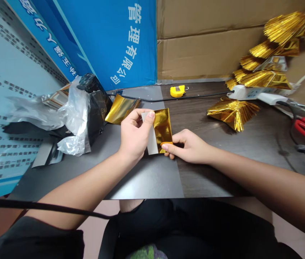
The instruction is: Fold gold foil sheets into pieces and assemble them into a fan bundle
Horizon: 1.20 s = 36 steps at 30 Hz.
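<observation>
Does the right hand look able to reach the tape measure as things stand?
Probably yes: only the cable lies between the right hand and the tape measure, though that hand holds an orange thing at the foil.

Rectangular sheet of shiny gold foil (pixel 163 124), slightly rippled, held between left hand (pixel 134 135) and right hand (pixel 188 146). Flat pale-grey strip (pixel 152 142) along its left side. Slim orange object (pixel 166 143), partly hidden, across its lower end.

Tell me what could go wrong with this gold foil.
The gold foil sheet might crease if the left hand and right hand pull unevenly. The small orange object at the right hand could scratch the foil if it slips. Behind, the black cable near the other gold sheet might snag it.
</observation>
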Each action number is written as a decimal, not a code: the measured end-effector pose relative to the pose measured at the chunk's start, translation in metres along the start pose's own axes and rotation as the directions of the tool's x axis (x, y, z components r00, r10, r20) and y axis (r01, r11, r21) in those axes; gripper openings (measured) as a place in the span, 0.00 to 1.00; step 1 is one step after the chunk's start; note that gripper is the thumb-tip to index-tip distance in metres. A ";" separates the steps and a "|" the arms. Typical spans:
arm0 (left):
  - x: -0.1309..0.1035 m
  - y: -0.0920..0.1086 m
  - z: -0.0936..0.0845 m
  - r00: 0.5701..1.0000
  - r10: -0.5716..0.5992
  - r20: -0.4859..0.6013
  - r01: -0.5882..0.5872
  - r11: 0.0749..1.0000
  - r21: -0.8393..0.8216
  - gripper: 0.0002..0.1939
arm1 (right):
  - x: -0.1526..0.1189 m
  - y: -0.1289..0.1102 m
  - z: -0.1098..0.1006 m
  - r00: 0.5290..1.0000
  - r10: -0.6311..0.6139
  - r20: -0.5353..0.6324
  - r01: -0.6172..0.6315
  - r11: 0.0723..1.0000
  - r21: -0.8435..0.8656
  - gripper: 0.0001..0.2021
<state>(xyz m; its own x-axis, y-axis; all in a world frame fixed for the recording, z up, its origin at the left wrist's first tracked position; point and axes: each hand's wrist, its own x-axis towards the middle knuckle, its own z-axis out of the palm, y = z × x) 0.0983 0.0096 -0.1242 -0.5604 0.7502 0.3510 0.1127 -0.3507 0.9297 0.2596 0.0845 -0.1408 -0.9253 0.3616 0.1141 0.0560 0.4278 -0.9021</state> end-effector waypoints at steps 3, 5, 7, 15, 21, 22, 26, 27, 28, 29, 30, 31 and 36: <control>0.000 0.000 0.000 1.000 -0.015 -0.014 0.015 1.000 -0.022 0.20 | 0.002 0.000 0.000 1.000 -0.002 -0.030 0.003 1.000 0.021 0.18; 0.000 -0.001 0.000 0.999 -0.044 -0.014 0.044 0.999 -0.033 0.20 | 0.003 0.000 0.001 0.998 -0.030 -0.054 0.031 0.999 0.029 0.17; 0.001 -0.001 0.000 0.998 -0.060 -0.015 0.059 0.998 -0.034 0.18 | 0.005 -0.001 0.001 0.999 -0.021 -0.050 0.026 0.995 0.101 0.16; 0.014 0.000 -0.005 0.980 -0.196 -0.017 0.195 0.980 -0.046 0.12 | 0.007 -0.001 -0.009 0.985 0.171 -0.005 -0.141 0.830 0.540 0.22; 0.020 0.005 -0.008 0.956 -0.293 -0.002 0.293 0.956 -0.011 0.10 | 0.007 -0.001 -0.012 0.963 0.267 -0.029 -0.186 0.742 0.644 0.23; 0.021 0.004 -0.009 0.951 -0.310 0.005 0.310 0.951 -0.001 0.11 | 0.007 -0.001 -0.012 0.960 0.276 -0.041 -0.181 0.729 0.661 0.22; 0.026 -0.001 -0.013 0.942 -0.329 0.060 0.327 0.944 0.042 0.14 | 0.008 0.001 -0.013 0.947 0.257 -0.194 -0.079 0.771 0.632 0.25; 0.027 -0.003 -0.015 0.940 -0.332 0.083 0.328 0.943 0.059 0.14 | 0.008 0.001 -0.014 0.945 0.234 -0.228 -0.052 0.796 0.604 0.28; 0.027 -0.004 -0.016 0.933 -0.342 0.109 0.336 0.939 0.077 0.14 | 0.008 0.002 -0.014 0.946 0.207 -0.248 -0.028 0.818 0.575 0.28; 0.028 -0.004 -0.016 0.923 -0.360 0.135 0.350 0.932 0.094 0.13 | 0.008 0.002 -0.016 0.950 0.181 -0.253 -0.011 0.833 0.553 0.25; 0.029 -0.004 -0.017 0.912 -0.381 0.153 0.368 0.924 0.106 0.12 | 0.007 0.002 -0.017 0.956 0.158 -0.249 0.002 0.840 0.542 0.20; 0.029 -0.004 -0.018 0.902 -0.400 0.162 0.386 0.916 0.113 0.11 | 0.006 0.002 -0.019 0.960 0.139 -0.243 0.017 0.839 0.544 0.14; 0.033 -0.003 -0.021 0.894 -0.407 0.186 0.408 0.912 0.032 0.13 | 0.003 0.002 -0.028 0.965 0.046 -0.258 0.104 0.837 0.537 0.15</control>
<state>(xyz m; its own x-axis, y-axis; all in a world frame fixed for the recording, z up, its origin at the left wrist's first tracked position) 0.0623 0.0240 -0.1175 -0.3949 0.9177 -0.0435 -0.0994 0.0043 0.9950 0.2672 0.1099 -0.1302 -0.7937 0.5823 0.1761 -0.2505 -0.0491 -0.9669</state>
